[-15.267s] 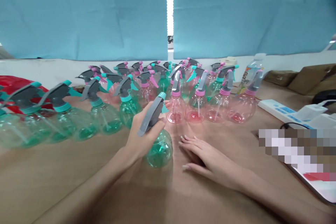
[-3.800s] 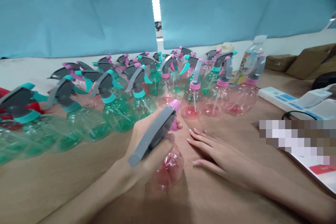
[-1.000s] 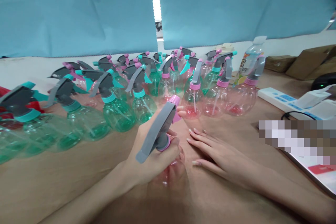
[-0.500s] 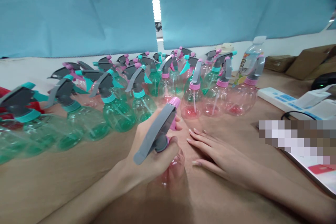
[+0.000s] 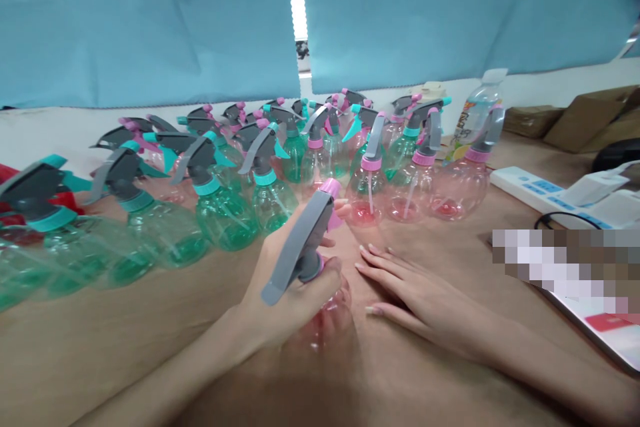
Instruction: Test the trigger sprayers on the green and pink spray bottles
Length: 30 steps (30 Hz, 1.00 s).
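My left hand (image 5: 285, 273) is wrapped around the neck of a spray bottle (image 5: 327, 323) with a clear pink body, a grey head and a pink nozzle. Its trigger faces away from me, and one or two fingertips show beyond it. The bottle's lower body is partly hidden by my hand and in shadow. To the right, my right hand (image 5: 415, 283) lies flat on the brown tabletop (image 5: 400, 387), fingers stretched out, holding nothing. A pink-collared spray bottle (image 5: 367, 193) stands just beyond both hands.
Green spray bottles (image 5: 227, 213) line the left, with more green and pink ones behind. At the right are a drink bottle (image 5: 480, 110), a white power strip (image 5: 535, 190) with plugs, a partly pixelated flat device (image 5: 600, 320) and brown boxes (image 5: 590, 117). A blue curtain (image 5: 150, 27) hangs behind.
The spray bottle's head in my left hand has tipped slightly upright and the fingers by its trigger have stretched forward. My right hand has stayed in place.
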### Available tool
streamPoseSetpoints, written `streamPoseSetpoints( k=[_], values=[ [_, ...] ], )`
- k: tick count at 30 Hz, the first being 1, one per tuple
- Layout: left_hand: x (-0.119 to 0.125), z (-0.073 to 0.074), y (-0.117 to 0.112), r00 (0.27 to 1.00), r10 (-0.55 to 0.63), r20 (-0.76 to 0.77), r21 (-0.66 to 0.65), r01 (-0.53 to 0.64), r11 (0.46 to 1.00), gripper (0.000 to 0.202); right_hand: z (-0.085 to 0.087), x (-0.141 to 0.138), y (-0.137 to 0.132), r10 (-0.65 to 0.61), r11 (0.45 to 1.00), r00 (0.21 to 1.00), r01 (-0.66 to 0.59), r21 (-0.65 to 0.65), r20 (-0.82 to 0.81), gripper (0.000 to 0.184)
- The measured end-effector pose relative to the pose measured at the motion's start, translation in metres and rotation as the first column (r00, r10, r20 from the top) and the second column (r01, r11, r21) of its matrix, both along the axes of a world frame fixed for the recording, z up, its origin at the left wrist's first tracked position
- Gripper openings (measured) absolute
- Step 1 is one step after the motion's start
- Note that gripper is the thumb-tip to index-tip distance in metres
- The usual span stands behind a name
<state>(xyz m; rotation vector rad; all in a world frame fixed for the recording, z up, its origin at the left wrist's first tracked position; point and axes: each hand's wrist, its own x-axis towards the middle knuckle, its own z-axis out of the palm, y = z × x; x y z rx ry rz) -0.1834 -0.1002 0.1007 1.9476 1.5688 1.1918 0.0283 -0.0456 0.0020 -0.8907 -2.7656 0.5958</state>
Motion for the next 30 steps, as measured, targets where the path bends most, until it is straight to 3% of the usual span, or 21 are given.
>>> streamPoseSetpoints(
  k=[3,7,14,19,30],
  values=[
    [-0.0013,-0.0004,0.0014,0.998,-0.021,0.062,-0.07,0.026,0.997,0.033,0.001,-0.0005,0.0002,0.003,1.0,1.0,-0.003,-0.002,-0.007,0.062],
    [-0.0062,-0.004,0.004,0.998,0.037,0.051,-0.146,-0.029,0.989,0.019,0.0012,-0.0005,0.0001,-0.005,1.0,1.0,0.005,-0.014,-0.01,0.063],
    [-0.0075,-0.0027,0.0065,0.998,0.028,0.053,-0.114,-0.022,0.993,0.018,0.0,-0.0001,0.0,-0.003,1.0,1.0,0.003,-0.007,-0.018,0.061],
    [-0.0069,-0.0021,0.0059,0.993,-0.04,0.109,-0.078,0.049,0.996,0.017,0.0002,-0.0003,0.0002,-0.006,1.0,1.0,0.006,-0.006,0.027,0.064],
    [-0.0077,-0.0058,0.0038,0.998,-0.002,0.056,-0.076,0.007,0.997,0.007,0.0014,-0.0005,-0.0006,-0.013,1.0,0.998,0.014,-0.005,0.064,0.066]
  ],
)
